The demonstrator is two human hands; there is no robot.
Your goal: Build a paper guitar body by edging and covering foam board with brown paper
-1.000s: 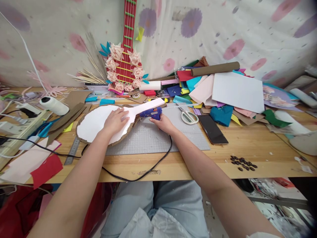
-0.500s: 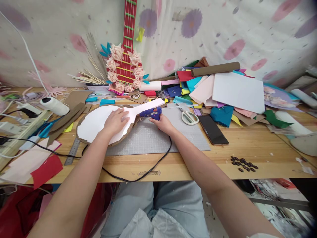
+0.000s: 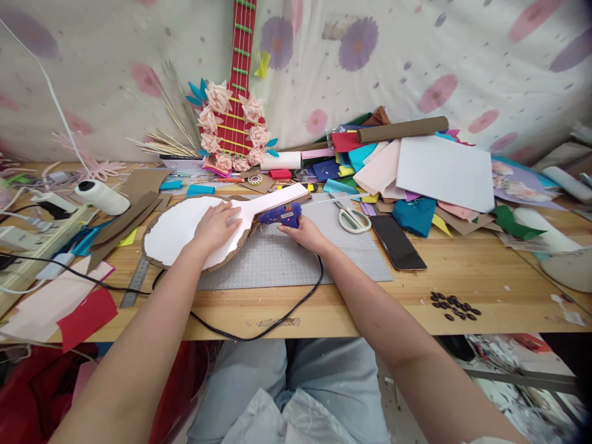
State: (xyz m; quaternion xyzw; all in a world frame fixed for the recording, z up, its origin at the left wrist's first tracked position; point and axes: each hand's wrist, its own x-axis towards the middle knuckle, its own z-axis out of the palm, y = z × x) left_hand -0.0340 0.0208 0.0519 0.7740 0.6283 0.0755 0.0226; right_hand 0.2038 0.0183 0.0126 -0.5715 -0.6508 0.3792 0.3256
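Note:
My left hand (image 3: pixel 217 226) lies flat with its fingers stretched out on a white guitar-shaped cutout (image 3: pixel 173 231). Brown crinkled paper (image 3: pixel 222 264) runs along the cutout's edge, and its narrow neck points to the upper right. In my right hand (image 3: pixel 304 233) is a blue glue gun (image 3: pixel 283 214), the fingers wrapped round its handle. The gun's nozzle is at the brown paper edge where body and neck meet; whether it touches cannot be made out. A clear glue stick (image 3: pixel 342 198) sticks out of the gun's back. Beneath lies a grey cutting mat (image 3: pixel 296 265).
White-handled scissors (image 3: pixel 354 219) and a black phone (image 3: pixel 398 242) lie to the right. Small black beads (image 3: pixel 456 305) are near the front edge. A finished red paper guitar (image 3: pixel 235 123) leans at the back. The gun's black cord (image 3: pixel 277 320) loops along the front.
The glue gun in my right hand has shifted slightly left and down along the cutout's edge. My left hand stays in place on the cutout.

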